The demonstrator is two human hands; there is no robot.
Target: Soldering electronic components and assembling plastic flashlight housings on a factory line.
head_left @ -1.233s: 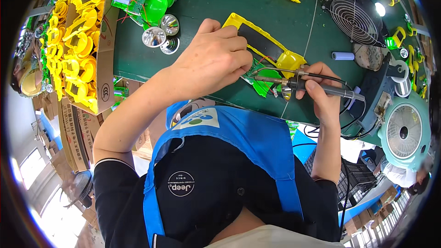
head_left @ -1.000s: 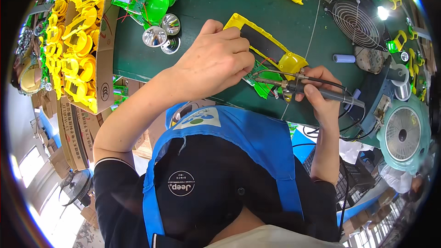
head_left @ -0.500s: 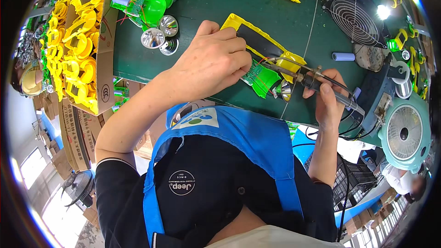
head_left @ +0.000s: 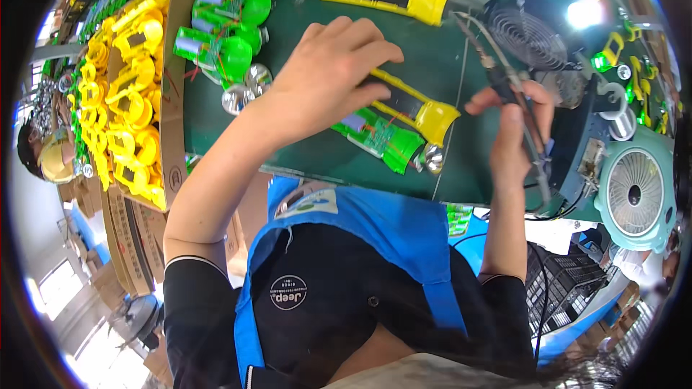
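My right hand [head_left: 520, 119] grips a soldering iron [head_left: 499, 81] with a thin metal tube along it, its tip pointing up and to the far left, clear of the parts. My left hand [head_left: 333, 65] is raised over the table, thumb and fingers apart, with nothing visible between them. Below its fingers lies a green flashlight housing [head_left: 398, 150] with a circuit board, red wires and a purple battery cell [head_left: 354, 123]. A silver reflector [head_left: 433, 158] sits at its right end. Just behind it is a yellow flashlight shell [head_left: 437, 124], partly hidden by my left hand.
A second yellow shell [head_left: 427, 6] lies farther back. More green housings [head_left: 234, 57] and silver reflectors [head_left: 236, 99] are at left, beside a cardboard box [head_left: 175, 94] of yellow parts. A black fan [head_left: 530, 36], solder spool [head_left: 621, 122] and teal fan [head_left: 634, 191] stand at right.
The iron's tip has come away from the green housing, swinging up and farther back. My left hand has opened its fingers and lifted off the wires. The whole view has shifted a little.
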